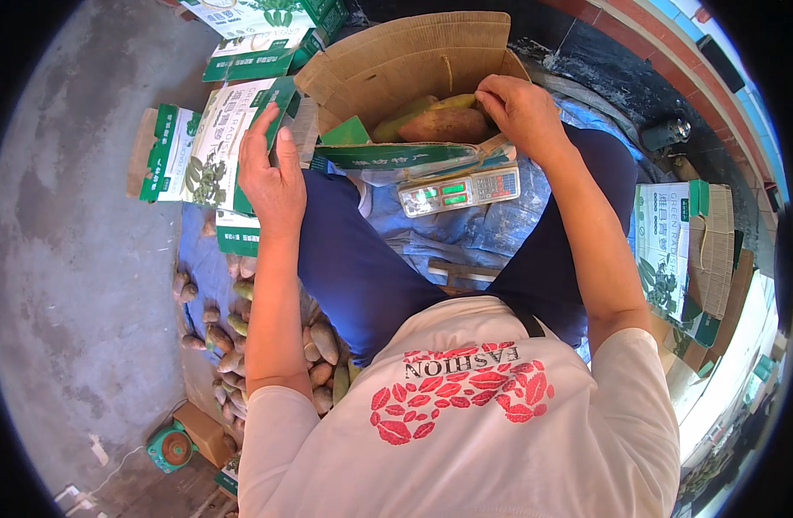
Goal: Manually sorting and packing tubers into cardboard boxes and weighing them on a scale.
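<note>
One curled right hand point(528, 112) over carton point(396, 67)

Looking bright and mostly sharp in the middle. Shining in strongest from the right, turning the pale ground point(733, 363) there almost pure white. Lighting up the shirt point(465, 466) softly on the near side. Glowing green on the little screens of the scale point(459, 192). Making dim shade down inside the open box point(405, 60). Looking duller and greyer on the left floor point(86, 224). Bending the red brick edge point(673, 65) at the far right into a curve. Getting fuzzier toward the right rim, and going all black in the corners.
</note>
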### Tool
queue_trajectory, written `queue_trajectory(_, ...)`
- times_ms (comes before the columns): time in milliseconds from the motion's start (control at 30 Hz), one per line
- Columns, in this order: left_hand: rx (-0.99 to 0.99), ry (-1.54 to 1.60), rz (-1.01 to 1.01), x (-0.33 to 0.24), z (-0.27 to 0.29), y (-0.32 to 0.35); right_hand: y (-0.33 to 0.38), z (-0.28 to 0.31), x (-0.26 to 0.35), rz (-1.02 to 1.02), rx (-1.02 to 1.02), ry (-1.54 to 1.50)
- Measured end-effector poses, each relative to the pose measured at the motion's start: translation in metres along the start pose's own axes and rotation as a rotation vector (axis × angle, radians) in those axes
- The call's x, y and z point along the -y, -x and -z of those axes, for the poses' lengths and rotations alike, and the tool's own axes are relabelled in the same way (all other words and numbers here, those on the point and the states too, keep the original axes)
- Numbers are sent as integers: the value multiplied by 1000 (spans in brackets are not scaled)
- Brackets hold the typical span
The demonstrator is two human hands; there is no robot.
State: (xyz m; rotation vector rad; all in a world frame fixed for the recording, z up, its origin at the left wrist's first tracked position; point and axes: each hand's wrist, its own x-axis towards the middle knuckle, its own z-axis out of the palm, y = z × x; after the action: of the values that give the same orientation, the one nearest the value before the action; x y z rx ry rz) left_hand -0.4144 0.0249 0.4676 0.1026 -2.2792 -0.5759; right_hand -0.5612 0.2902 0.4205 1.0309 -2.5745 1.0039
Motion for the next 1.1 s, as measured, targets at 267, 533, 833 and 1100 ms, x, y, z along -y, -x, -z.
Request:
queue_trajectory(267,-7,-27,-3,-1,1,1,-1,-2,0,7,-18,28)
queue_trajectory(533,-3,-53,12,0,3,2,1,-4,-2,11,-35,31)
queue_trajectory(833,38,-127,-34,4,7,9,-16,8,2,-105,386,154)
queue_trajectory(1100,32,-146,-112,2,5,8,-64,-9,-12,11,588,411)
